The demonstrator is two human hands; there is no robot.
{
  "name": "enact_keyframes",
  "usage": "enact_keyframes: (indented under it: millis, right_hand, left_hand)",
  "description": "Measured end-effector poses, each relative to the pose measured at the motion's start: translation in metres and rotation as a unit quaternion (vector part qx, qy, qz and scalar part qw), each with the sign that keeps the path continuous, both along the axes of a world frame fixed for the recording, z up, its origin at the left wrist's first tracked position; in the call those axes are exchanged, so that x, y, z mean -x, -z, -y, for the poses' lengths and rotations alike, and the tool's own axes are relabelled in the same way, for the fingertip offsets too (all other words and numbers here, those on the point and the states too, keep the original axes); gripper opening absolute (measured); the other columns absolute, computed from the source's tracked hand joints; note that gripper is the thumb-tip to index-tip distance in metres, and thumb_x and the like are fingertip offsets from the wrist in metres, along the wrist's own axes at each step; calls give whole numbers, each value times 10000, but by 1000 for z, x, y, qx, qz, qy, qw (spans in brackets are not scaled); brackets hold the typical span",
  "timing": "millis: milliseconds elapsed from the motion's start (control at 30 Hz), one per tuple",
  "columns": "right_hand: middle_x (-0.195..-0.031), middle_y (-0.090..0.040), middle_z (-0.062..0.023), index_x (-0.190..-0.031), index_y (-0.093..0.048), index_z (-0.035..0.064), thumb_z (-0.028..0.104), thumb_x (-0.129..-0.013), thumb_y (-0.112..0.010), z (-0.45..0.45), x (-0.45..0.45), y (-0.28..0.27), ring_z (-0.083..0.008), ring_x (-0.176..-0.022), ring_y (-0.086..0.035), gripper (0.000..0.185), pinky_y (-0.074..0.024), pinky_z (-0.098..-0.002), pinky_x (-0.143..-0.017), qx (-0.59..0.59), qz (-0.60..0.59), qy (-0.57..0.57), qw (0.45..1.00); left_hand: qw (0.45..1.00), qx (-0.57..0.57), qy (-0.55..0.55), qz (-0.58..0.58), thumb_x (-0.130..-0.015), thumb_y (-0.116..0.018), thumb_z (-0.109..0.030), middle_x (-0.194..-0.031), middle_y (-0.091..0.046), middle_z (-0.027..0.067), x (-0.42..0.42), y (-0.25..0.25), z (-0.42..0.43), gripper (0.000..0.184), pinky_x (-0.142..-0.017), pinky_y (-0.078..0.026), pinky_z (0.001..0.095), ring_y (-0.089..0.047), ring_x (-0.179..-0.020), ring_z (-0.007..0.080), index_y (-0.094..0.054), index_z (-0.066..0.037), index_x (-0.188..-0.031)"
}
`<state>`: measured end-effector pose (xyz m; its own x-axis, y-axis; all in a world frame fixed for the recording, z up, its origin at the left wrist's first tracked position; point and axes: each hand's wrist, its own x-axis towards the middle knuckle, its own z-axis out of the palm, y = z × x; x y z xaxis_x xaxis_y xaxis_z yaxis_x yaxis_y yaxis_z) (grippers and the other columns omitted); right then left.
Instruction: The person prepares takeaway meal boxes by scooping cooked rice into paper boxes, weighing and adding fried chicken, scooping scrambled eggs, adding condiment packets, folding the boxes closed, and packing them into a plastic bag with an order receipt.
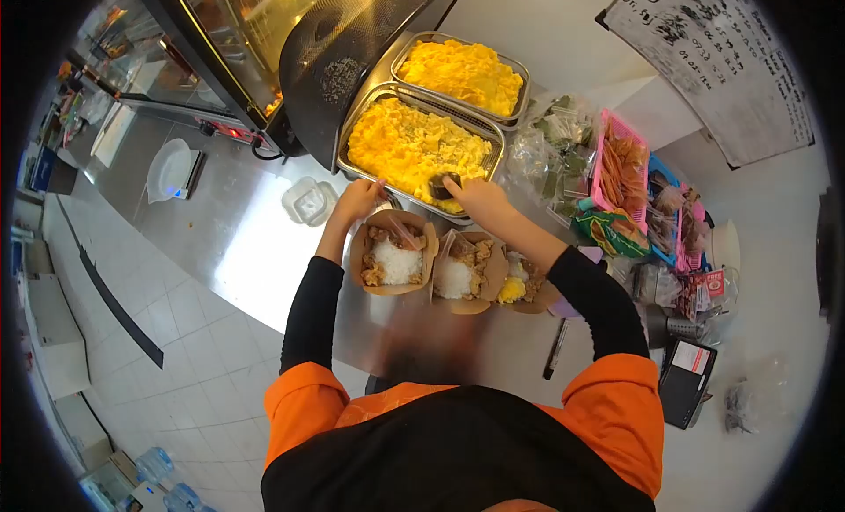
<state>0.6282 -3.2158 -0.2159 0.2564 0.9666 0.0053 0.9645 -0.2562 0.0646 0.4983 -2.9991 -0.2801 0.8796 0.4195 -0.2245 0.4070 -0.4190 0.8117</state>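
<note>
My right hand [480, 200] grips a dark, scoop-like utensil [443, 186] at the front edge of the scrambled egg [414, 142] in a perforated metal tray [498, 160]. My left hand [356, 200] is closed at the tray's near left rim; what its fingers hold is hard to make out. Just below the hands stand open cardboard food boxes. The left box [429, 264] and the middle box [471, 306] contain white rice and browned pieces of food. Partly covered by my right forearm, another box [528, 307] shows some yellow egg.
A second tray of egg [462, 72] stands behind the first. At left are a clear plastic tub [308, 201], a white bowl [169, 171] on a scale and a glass display case [211, 46]. Pink basket [607, 173], marker pen [555, 349] and black tablet-like device [686, 384] lie right.
</note>
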Motion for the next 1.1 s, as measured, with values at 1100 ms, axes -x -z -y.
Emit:
enact_keyframes:
  millis: [1100]
  right_hand:
    - [-764, -587, -195, -989, -485, -41, 189, -798, -465, -9, -8, 3, -326, -726, -581, 300, -448, -385, -612, 196, -218, 170, 941]
  left_hand:
    - [999, 46, -10, -24, -857, -375, -355, -719, -614, 149, -2, 8, 5, 456, -705, -419, 339, -572, -705, 261, -652, -35, -689]
